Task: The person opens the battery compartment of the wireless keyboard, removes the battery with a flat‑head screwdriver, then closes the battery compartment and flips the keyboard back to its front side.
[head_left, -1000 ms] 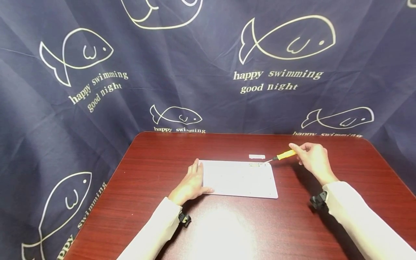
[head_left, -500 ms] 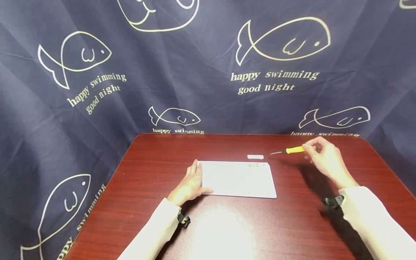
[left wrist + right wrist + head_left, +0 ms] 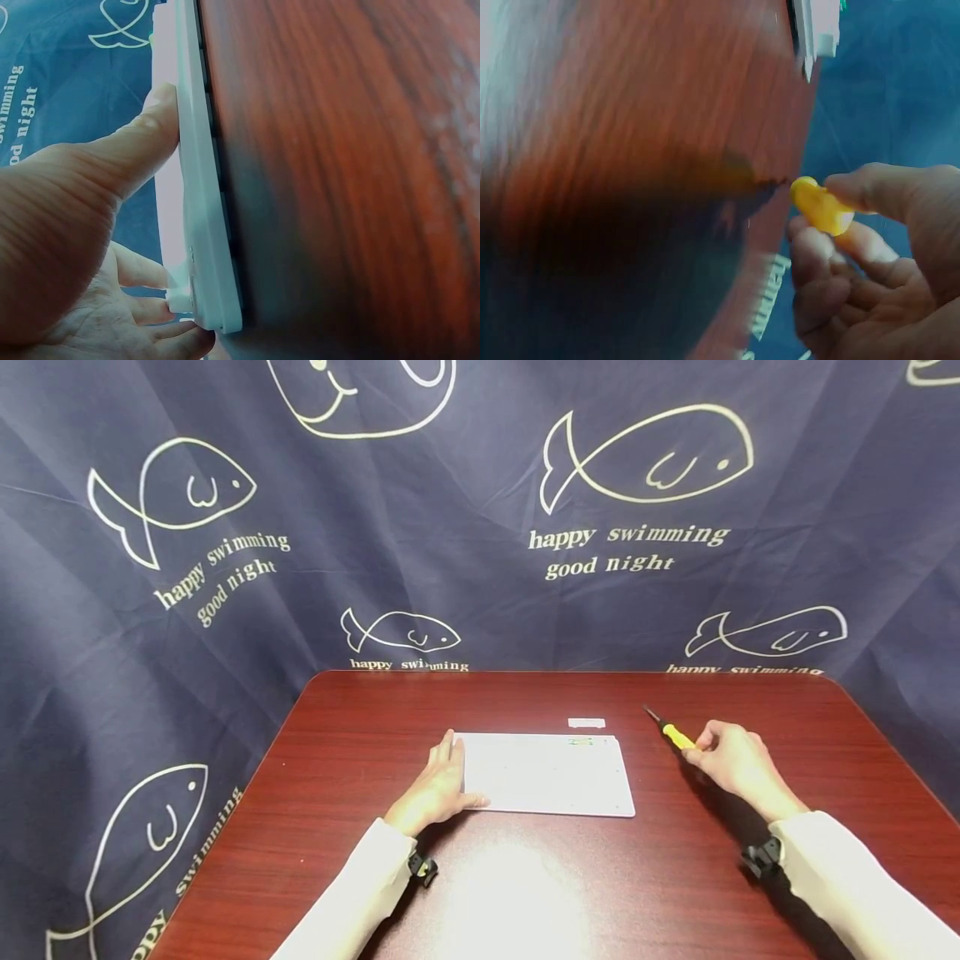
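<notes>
A white keyboard (image 3: pixel 543 781) lies face down on the table, its dark keys showing underneath in the left wrist view. My left hand (image 3: pixel 437 783) holds its left end, thumb at the near edge and fingers around the far left corner. Near the keyboard's far right corner is an uncovered battery compartment (image 3: pixel 581 742) with green and yellow inside. Just behind it lies a small white cover (image 3: pixel 587 723). Right of the keyboard, my right hand (image 3: pixel 738 766) pinches the yellow handle of a screwdriver (image 3: pixel 678 737), whose metal tip points away, touching nothing I can see.
The reddish-brown wooden table (image 3: pixel 360 752) has rounded far corners. Close behind its far edge hangs a dark blue curtain (image 3: pixel 480 527) printed with fish and lettering. Bright glare covers the near middle of the table.
My right hand has drawn the screwdriver away from the battery compartment, to the right and then lower and nearer, swinging its tip to point toward the far side. My left hand stays on the keyboard.
</notes>
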A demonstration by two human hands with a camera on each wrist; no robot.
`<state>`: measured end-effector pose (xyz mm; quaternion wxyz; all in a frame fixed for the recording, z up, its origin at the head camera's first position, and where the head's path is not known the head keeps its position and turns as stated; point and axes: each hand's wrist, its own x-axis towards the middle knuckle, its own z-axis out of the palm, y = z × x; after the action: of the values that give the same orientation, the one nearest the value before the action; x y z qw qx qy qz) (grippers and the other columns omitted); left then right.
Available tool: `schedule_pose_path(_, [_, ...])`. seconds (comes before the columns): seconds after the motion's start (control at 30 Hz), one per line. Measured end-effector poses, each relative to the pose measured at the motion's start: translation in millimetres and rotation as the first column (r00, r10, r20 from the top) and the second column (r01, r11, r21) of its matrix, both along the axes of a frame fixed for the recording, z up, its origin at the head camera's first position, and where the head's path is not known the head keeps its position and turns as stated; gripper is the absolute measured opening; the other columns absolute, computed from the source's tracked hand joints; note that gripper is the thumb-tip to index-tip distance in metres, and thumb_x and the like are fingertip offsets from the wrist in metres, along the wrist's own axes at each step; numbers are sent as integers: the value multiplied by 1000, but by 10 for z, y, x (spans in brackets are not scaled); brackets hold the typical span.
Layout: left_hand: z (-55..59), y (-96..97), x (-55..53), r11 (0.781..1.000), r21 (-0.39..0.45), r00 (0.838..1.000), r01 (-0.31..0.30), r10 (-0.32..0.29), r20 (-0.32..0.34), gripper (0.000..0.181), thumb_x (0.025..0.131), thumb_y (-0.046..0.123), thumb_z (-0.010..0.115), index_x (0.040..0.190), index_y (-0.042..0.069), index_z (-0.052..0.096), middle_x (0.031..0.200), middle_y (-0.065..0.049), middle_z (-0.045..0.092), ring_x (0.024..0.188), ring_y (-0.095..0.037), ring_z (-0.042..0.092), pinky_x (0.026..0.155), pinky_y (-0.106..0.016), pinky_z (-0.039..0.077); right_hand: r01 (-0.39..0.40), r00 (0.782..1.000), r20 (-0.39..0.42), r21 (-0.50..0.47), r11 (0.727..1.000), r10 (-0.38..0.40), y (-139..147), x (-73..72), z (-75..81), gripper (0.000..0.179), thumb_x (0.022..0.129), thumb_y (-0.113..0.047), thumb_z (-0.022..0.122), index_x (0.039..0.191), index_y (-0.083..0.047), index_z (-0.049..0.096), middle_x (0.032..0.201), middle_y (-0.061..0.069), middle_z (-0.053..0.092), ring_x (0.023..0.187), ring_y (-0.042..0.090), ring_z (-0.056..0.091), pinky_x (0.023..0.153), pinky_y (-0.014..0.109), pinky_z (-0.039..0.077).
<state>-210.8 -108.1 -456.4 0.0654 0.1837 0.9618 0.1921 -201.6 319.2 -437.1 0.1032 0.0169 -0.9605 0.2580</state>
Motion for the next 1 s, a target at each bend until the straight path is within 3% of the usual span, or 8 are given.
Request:
schedule_pose_path(0.13, [-6, -1, -2, 1000, 2, 1000, 2, -2, -3, 105, 75, 42, 78, 145, -10, 19, 151, -29, 9, 135, -44, 19, 107, -45, 25, -38, 994, 99, 15, 999, 36, -154, 10, -14, 23, 74, -18, 75, 78, -6, 55, 60, -1, 53, 58, 20, 49, 52, 34, 36])
schedule_pose_path(0.33, [-5, 0, 5, 1000, 4, 1000, -1, 1, 0, 105, 75, 42, 78, 145, -10, 20, 151, -29, 8, 136, -44, 18, 107, -45, 26, -75, 982, 174, 40, 996, 67, -308, 5, -56, 34, 73, -19, 75, 90, 1, 55, 68, 5, 56, 60, 24, 51, 55, 38, 40])
schedule_pose_path(0.7, [-8, 2, -7, 1000, -7, 1000, -3, 3, 7, 106, 75, 44, 77, 146, -9, 18, 152, -28, 6, 136, -44, 17, 108, -45, 24, -80, 978, 198, 51, 995, 69, -302, 3, -104, 38, 76, -23, 75, 92, 3, 52, 75, 11, 58, 67, 31, 54, 61, 46, 43])
schedule_pose_path(1.0, [18, -1, 8, 1000, -11, 1000, 2, -2, 7, 106, 75, 44, 77, 146, -9, 19, 152, -28, 7, 136, -42, 18, 107, -44, 26, -84, 975, 208, 40, 996, 74, -294, -7, -71, 40, 77, -28, 75, 93, 2, 53, 77, 11, 60, 69, 30, 55, 62, 44, 42])
